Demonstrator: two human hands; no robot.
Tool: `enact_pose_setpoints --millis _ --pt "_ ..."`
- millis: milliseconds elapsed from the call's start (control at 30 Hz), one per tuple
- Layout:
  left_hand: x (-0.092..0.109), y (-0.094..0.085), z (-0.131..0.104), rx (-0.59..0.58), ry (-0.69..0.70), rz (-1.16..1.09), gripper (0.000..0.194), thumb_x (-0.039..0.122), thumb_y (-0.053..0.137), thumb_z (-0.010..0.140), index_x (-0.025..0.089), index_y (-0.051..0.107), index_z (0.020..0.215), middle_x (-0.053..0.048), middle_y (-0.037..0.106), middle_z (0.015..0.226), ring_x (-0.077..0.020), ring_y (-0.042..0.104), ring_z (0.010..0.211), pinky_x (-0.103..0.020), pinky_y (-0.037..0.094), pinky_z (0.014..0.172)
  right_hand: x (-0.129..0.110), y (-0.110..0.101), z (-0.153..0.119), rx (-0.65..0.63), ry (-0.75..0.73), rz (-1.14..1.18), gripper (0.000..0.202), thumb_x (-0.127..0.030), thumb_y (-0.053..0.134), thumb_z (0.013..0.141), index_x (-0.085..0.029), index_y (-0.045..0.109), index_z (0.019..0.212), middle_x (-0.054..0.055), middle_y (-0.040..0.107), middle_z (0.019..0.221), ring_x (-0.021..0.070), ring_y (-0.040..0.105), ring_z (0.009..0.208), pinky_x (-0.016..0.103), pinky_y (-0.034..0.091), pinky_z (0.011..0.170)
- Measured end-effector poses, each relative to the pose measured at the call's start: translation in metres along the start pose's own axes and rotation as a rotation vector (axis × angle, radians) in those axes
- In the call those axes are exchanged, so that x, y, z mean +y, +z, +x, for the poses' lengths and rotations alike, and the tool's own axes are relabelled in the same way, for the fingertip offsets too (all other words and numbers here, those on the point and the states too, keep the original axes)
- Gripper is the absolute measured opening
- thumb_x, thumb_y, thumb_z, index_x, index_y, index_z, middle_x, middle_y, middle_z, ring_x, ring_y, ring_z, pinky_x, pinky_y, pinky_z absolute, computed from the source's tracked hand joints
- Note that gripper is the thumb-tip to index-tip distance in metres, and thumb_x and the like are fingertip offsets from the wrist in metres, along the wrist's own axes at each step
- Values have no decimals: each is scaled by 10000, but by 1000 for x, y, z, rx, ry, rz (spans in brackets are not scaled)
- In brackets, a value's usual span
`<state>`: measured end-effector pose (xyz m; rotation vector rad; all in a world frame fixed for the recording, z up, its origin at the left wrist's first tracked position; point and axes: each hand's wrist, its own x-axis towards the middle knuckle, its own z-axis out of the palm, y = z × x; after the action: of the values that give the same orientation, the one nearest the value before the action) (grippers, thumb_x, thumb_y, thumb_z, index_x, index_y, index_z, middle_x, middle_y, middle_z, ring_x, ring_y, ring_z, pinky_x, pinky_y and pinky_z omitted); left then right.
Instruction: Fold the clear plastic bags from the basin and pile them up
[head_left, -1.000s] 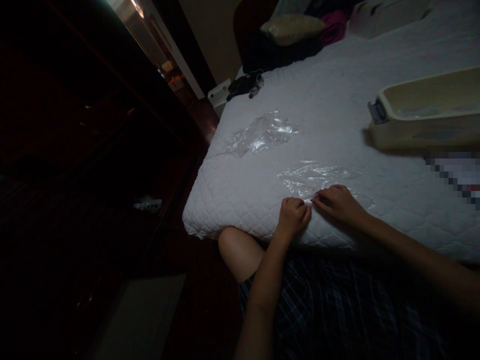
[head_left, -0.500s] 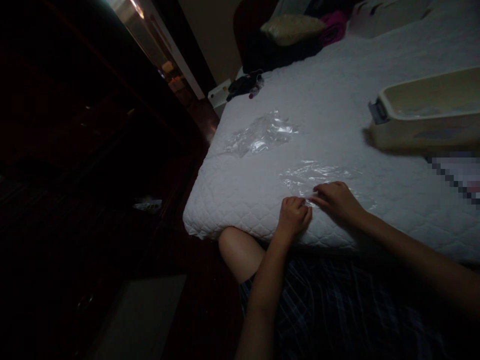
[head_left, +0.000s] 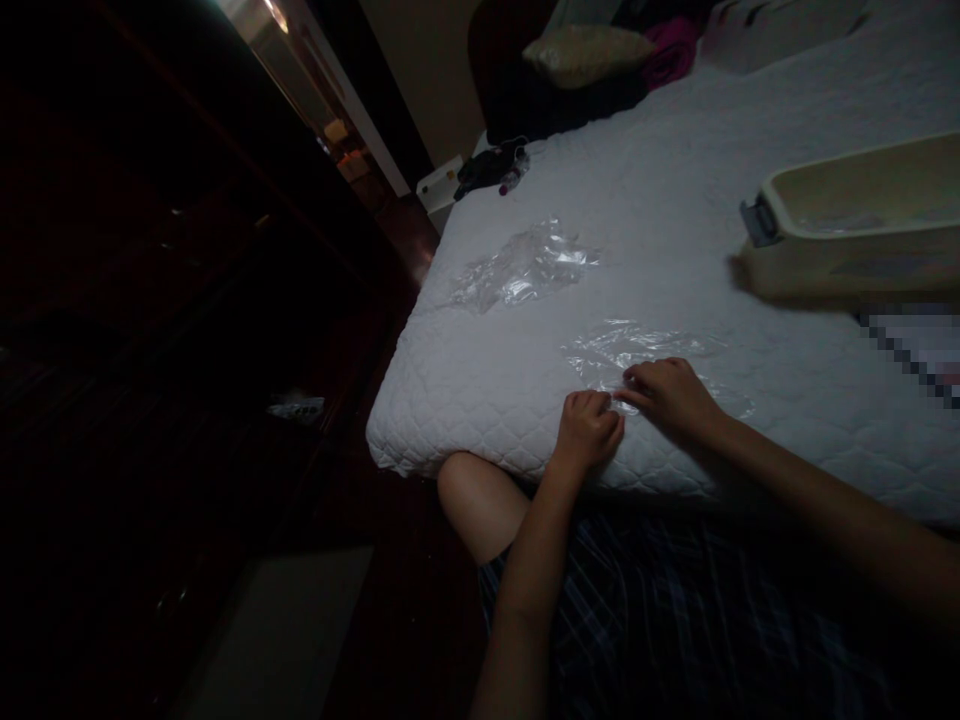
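A clear plastic bag [head_left: 626,343] lies crinkled on the white quilted bed [head_left: 480,400], close to the front edge. My left hand [head_left: 590,432] is closed, its fingertips pinching the near edge of this bag. Just to the right, my right hand [head_left: 670,397] is also closed on the plastic, thumb and curled fingers brought together at the edge. The fingertips of both hands almost meet. Farther back on the bed lies another crumpled sheet of clear plastic [head_left: 525,265], apart from both hands.
At the right stands a cream plastic bin [head_left: 847,255] with a grey latch. The back of the bed holds a beige cushion [head_left: 589,55], a magenta cloth roll [head_left: 670,55] and dark items [head_left: 491,170]. A dark wooden cabinet [head_left: 150,250] fills the left. My bare knee [head_left: 480,505] touches the bed's front.
My right hand has shifted very slightly left and up, nearer the left fingertips. My left hand and the plastic look nearly the same.
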<state>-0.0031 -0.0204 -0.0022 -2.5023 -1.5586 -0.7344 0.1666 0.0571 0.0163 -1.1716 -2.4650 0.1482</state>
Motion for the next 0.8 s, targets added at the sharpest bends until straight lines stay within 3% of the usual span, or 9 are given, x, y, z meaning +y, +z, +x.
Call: enact_pose_setpoints --millis 167,400,567,667,800 --pt "1 -1 0 -32 5 -13 219 292 546 895 179 682 767 -76 646 1038 -225 551 1029 -385 455 887 4 4 4 28 18 43 353 -453 429 916 -171 638 955 76 698 810 234 630 764 393 388 779" --pt "-1 0 0 -41 2 -21 211 298 554 888 181 684 771 -87 644 1051 -226 562 1020 -393 471 876 -1 -6 -5 232 -73 15 287 -349 452 914 -157 653 982 127 687 905 251 627 847 386 441 782" --pt "-1 3 0 3 -14 -44 188 284 560 883 176 690 801 -113 618 1209 -244 542 1132 -431 471 930 -4 3 -21 120 -283 -33 344 -298 397 937 -152 619 1155 142 663 1155 244 604 1067 434 401 967" --pt "-1 3 -1 10 -36 -58 182 291 575 876 172 696 811 -118 611 1244 -259 520 1191 -443 465 962 1 17 -29 31 -257 -66 436 -324 363 942 -157 522 1312 157 558 1339 259 517 1231 497 314 1064" --pt "-2 3 -2 -1 -37 -65 182 294 589 870 164 696 801 -114 620 1244 -261 525 1198 -434 460 988 9 30 -34 -35 -210 -50 517 -369 333 946 -183 406 1423 143 466 1435 252 432 1322 508 263 1108"
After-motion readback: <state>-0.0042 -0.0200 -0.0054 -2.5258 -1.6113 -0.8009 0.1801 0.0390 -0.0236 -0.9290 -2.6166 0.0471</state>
